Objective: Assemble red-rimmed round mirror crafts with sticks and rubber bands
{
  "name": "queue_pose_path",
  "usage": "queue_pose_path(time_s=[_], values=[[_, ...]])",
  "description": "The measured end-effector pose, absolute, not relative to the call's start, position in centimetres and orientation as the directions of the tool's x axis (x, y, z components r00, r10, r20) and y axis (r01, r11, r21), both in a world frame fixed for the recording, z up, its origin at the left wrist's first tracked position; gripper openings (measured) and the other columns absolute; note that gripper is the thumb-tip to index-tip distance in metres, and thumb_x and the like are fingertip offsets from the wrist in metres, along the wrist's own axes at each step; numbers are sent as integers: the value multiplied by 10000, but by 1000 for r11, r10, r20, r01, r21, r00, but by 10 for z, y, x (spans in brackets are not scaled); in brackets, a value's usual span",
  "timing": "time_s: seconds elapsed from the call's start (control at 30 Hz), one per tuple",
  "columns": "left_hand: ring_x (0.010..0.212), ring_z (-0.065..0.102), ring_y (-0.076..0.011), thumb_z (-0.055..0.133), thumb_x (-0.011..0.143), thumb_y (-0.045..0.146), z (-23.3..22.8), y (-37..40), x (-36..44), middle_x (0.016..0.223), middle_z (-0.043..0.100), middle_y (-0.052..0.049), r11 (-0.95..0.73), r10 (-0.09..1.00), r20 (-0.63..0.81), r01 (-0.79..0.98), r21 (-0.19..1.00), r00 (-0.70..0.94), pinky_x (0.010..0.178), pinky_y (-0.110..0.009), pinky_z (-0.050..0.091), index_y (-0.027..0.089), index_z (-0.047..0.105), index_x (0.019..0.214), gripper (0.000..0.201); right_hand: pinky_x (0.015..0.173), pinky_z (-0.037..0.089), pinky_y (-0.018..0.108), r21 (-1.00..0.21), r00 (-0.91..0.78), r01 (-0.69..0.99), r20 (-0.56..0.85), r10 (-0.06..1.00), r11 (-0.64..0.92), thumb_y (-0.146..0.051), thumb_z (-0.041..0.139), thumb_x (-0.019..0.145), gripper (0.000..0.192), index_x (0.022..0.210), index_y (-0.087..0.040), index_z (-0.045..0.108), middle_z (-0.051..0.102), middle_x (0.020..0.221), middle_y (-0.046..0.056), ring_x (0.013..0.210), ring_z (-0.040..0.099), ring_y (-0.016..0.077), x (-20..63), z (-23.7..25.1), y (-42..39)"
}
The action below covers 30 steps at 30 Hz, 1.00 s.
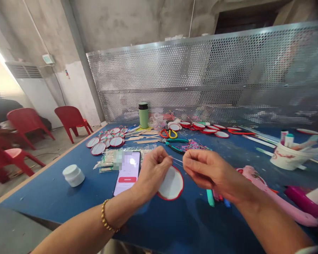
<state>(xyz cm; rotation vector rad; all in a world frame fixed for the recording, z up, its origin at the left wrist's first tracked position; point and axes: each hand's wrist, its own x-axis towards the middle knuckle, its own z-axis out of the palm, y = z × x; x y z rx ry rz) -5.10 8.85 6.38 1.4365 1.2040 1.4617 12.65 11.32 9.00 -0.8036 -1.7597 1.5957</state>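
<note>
The left hand [154, 168] and the right hand [208, 170] are raised over the blue bench [50, 197], near one another but apart. Each has its thumb and fingertips closed on what looks like one pale strand [177, 160], which spans the small gap between them. A white disc [172, 184] with a red rim sits just below that gap, by the left hand's fingertips; from here I can't tell whether a finger supports it, or whether the strand is fixed to it.

I'd judge the step in hand to be fine finger work with the strand, close above the disc. The next move seems to call for a firm pinch on both sides, an even, gentle pull, and care that the left wrist doesn't nudge the phone [125, 178] lying just beside it. A slack hold could let so thin a strand slip.

Teal-handled pliers [178, 140] lie beyond the gap, in easy reach. More discs [116, 141] are heaped beyond the left hand, and a white cup [284, 158] of pens stands off to the right of the right hand.
</note>
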Motion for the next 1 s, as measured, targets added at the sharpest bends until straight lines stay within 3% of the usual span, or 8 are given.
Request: queue_pose_path(time_s=[0.17, 0.27, 0.37, 0.53, 0.67, 0.77, 0.87, 1.0], values=[[501, 337, -73, 577, 847, 283, 77, 93, -63, 561, 383, 71, -371, 892, 387, 111, 922, -233, 500, -201, 277, 194, 450, 667, 237, 321, 210, 156, -952, -702, 293, -149, 696, 92, -508, 591, 886, 354, 885, -155, 615, 657, 580, 1, 321, 365, 28, 130, 94, 115], [534, 368, -81, 562, 862, 273, 76, 92, -61, 590, 413, 60, -375, 877, 410, 174, 910, -251, 529, -207, 311, 193, 448, 664, 242, 313, 260, 141, -937, -757, 347, -255, 602, 40, -519, 609, 871, 390, 1013, -155, 619, 699, 601, 13, 304, 433, 41, 127, 95, 111], [554, 374, -91, 532, 884, 263, 72, 90, -56, 601, 422, 57, -387, 868, 435, 222, 895, -238, 541, -216, 321, 197, 448, 674, 236, 300, 257, 125, -928, -740, 372, -290, 606, 11, -569, 665, 823, 509, 1123, -162, 612, 676, 555, -17, 286, 433, 38, 125, 95, 107], [551, 343, -95, 517, 903, 258, 68, 89, -54, 600, 385, 64, -453, 830, 511, 263, 852, -224, 534, -227, 295, 203, 429, 686, 241, 285, 263, 144, -957, -745, 284, -179, 642, 63, -702, 664, 746, 694, 1180, -162, 621, 622, 487, -42, 272, 398, 47, 128, 95, 108], [570, 351, -98, 504, 911, 244, 67, 90, -55, 616, 397, 59, -456, 822, 525, 296, 839, -221, 546, -228, 297, 199, 440, 699, 226, 301, 264, 141, -950, -736, 291, -148, 660, 110, -618, 705, 759, 522, 1008, -160, 668, 676, 562, -12, 301, 456, 45, 112, 83, 105], [573, 361, -97, 498, 913, 245, 68, 93, -56, 627, 410, 57, -429, 811, 502, 278, 860, -300, 542, -219, 314, 199, 450, 716, 208, 315, 310, 150, -977, -635, 181, -31, 772, 110, -574, 658, 811, 418, 912, -171, 617, 728, 689, 14, 320, 495, 49, 91, 71, 99], [584, 390, -94, 513, 916, 276, 70, 93, -56, 644, 443, 48, -414, 839, 452, 186, 891, -302, 546, -209, 340, 192, 482, 739, 198, 319, 326, 157, -981, -534, 137, 41, 844, 134, -572, 585, 856, 398, 844, -174, 582, 674, 589, -15, 309, 487, 59, 83, 66, 99], [596, 450, -91, 574, 896, 378, 73, 92, -57, 721, 546, 22, -392, 909, 387, -1, 920, -154, 531, -198, 357, 182, 594, 853, 202, 306, 301, 163, -969, -467, 169, 83, 880, 181, -535, 605, 842, 359, 822, -177, 594, 600, 500, -52, 291, 444, 58, 92, 69, 107]])
